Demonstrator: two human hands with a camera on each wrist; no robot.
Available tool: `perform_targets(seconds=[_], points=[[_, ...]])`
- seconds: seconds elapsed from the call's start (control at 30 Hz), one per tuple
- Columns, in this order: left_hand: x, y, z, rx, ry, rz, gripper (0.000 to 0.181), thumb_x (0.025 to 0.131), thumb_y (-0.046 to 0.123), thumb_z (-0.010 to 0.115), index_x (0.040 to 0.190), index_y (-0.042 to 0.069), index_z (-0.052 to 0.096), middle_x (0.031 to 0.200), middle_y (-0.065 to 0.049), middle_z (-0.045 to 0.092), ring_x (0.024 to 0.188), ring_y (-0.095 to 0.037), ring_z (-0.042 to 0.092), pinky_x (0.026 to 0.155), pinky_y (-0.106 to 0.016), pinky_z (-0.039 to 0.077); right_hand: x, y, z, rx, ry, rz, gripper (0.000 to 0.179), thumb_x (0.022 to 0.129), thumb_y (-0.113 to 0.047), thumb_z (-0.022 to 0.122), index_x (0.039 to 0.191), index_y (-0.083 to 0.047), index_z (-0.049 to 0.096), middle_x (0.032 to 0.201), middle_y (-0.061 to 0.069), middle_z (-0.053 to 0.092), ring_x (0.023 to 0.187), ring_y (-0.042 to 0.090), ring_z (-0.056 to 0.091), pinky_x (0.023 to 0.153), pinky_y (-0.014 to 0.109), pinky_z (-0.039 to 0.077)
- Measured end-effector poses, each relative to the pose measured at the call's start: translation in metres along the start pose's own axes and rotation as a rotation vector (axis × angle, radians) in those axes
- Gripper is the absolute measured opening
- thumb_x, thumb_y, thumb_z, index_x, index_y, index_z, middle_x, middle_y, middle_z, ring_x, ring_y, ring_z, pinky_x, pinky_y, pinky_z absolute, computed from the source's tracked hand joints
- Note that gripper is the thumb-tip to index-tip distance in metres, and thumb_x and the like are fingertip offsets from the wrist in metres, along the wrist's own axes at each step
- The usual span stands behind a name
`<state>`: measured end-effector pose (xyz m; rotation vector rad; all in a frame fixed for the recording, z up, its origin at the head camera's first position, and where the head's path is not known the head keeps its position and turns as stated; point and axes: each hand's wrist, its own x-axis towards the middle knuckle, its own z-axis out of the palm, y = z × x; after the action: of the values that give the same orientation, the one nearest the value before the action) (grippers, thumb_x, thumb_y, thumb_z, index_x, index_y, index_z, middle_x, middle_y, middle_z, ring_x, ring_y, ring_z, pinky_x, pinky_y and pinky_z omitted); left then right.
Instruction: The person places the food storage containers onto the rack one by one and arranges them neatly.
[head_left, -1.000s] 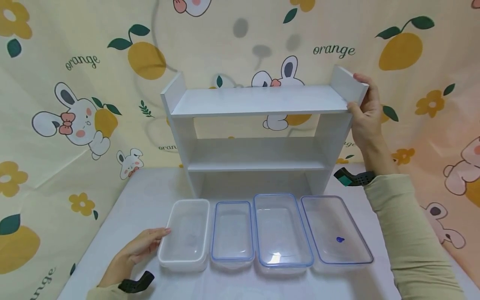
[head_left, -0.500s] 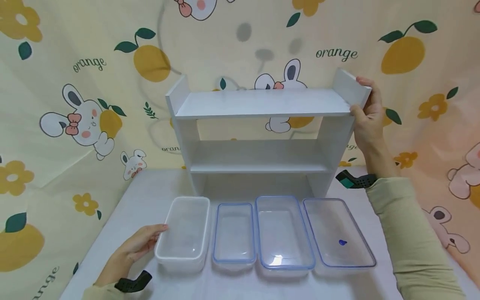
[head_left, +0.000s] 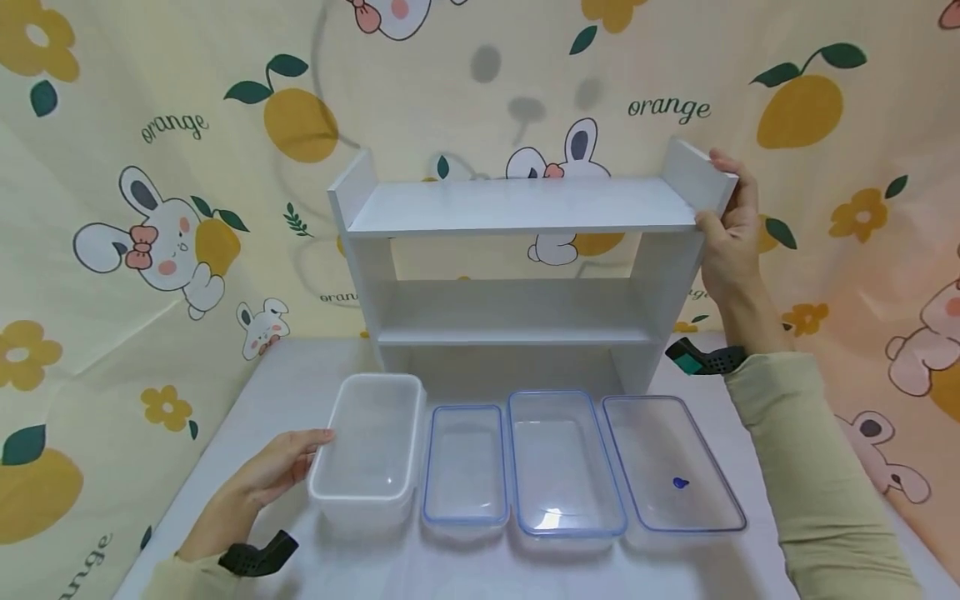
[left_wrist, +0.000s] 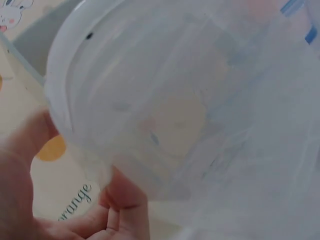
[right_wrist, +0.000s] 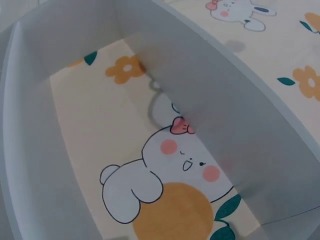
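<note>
My left hand (head_left: 262, 477) holds a translucent plastic food container (head_left: 367, 446) with a white rim by its left side, at the left end of a row. In the left wrist view, thumb and fingers (left_wrist: 127, 197) pinch the edge of this container (left_wrist: 150, 90), which looks raised above the table. My right hand (head_left: 733, 242) grips the upper right side panel of a white tabletop shelf (head_left: 517, 204), thumb in front and fingers behind. Only the shelf's boards (right_wrist: 210, 85) show in the right wrist view; the hand is outside it.
Three clear containers with blue rims stand side by side before the shelf: a small one (head_left: 465, 467), a larger one (head_left: 566, 467), and one (head_left: 667, 458) with a blue mark. All are on a white table (head_left: 300, 375). A patterned cloth (head_left: 465, 100) hangs behind.
My left hand has lifted the white-rimmed container upward from its place in the row. The right hand keeps its grip on the shelf. The head view shifted slightly.
</note>
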<state>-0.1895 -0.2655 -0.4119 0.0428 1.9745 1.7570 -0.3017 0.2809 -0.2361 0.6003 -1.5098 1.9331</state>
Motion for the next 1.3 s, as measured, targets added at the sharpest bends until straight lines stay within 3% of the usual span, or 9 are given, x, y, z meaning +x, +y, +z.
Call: perform_targets(seconds=[0.2, 0.37, 0.5, 0.63, 0.77, 1.1, 1.3], points=[[-0.002, 0.013, 0.003, -0.007, -0.014, 0.013, 0.029, 0.099, 0.028, 0.050, 0.117, 0.006, 0.055, 0.096, 0.011, 0.066, 0.085, -0.003, 0.067, 0.079, -0.022, 0.058, 0.005, -0.002, 0.003, 0.023, -0.012, -0.017, 0.064, 0.089, 0.017, 0.030, 0.142, -0.017, 0.039, 0.147, 0.002, 0.033, 0.127, 0.020, 0.034, 0.107, 0.027, 0.037], [-0.003, 0.021, 0.005, -0.052, -0.014, 0.001, 0.021, 0.098, 0.028, 0.051, 0.110, 0.012, 0.057, 0.095, 0.010, 0.067, 0.083, -0.004, 0.068, 0.078, -0.022, 0.058, 0.007, -0.002, 0.005, 0.029, -0.031, -0.050, 0.065, 0.088, 0.017, 0.029, 0.144, -0.016, 0.037, 0.142, 0.002, 0.036, 0.124, 0.020, 0.035, 0.102, 0.026, 0.038], [-0.005, 0.027, 0.007, -0.060, -0.036, 0.009, 0.018, 0.099, 0.027, 0.051, 0.109, 0.013, 0.057, 0.096, 0.010, 0.066, 0.084, -0.004, 0.067, 0.079, -0.022, 0.058, 0.007, -0.002, 0.006, 0.013, -0.019, -0.046, 0.062, 0.088, 0.017, 0.032, 0.139, -0.017, 0.041, 0.145, 0.003, 0.035, 0.126, 0.021, 0.035, 0.109, 0.028, 0.037], [-0.006, 0.032, 0.010, -0.027, -0.053, 0.026, 0.019, 0.099, 0.026, 0.050, 0.110, 0.013, 0.056, 0.098, 0.010, 0.064, 0.086, -0.004, 0.066, 0.080, -0.022, 0.058, 0.006, -0.002, 0.006, -0.012, 0.019, -0.028, 0.056, 0.087, 0.017, 0.035, 0.129, -0.018, 0.046, 0.150, -0.001, 0.033, 0.134, 0.020, 0.032, 0.124, 0.038, 0.022], [-0.007, 0.037, 0.014, 0.007, -0.052, 0.031, 0.026, 0.099, 0.029, 0.049, 0.117, 0.010, 0.053, 0.100, 0.011, 0.064, 0.088, -0.004, 0.066, 0.081, -0.023, 0.057, 0.005, -0.002, 0.005, -0.003, 0.027, -0.041, 0.053, 0.085, 0.020, 0.034, 0.122, -0.016, 0.047, 0.144, -0.001, 0.038, 0.138, 0.021, 0.029, 0.127, 0.040, 0.013], [-0.009, 0.054, 0.032, 0.007, -0.019, 0.032, 0.046, 0.098, 0.033, 0.050, 0.129, 0.000, 0.045, 0.102, 0.011, 0.063, 0.091, -0.005, 0.064, 0.085, -0.022, 0.056, 0.005, -0.001, 0.004, 0.004, -0.012, -0.045, 0.053, 0.085, 0.018, 0.033, 0.122, -0.017, 0.046, 0.141, -0.003, 0.039, 0.136, 0.020, 0.029, 0.126, 0.042, 0.013], [-0.008, 0.064, 0.044, 0.005, -0.021, 0.040, 0.053, 0.097, 0.034, 0.051, 0.134, -0.003, 0.041, 0.104, 0.010, 0.062, 0.093, -0.005, 0.063, 0.086, -0.021, 0.055, 0.002, 0.001, 0.003, 0.003, 0.011, -0.029, 0.053, 0.085, 0.018, 0.033, 0.122, -0.018, 0.047, 0.143, -0.004, 0.038, 0.136, 0.019, 0.029, 0.126, 0.039, 0.015]])
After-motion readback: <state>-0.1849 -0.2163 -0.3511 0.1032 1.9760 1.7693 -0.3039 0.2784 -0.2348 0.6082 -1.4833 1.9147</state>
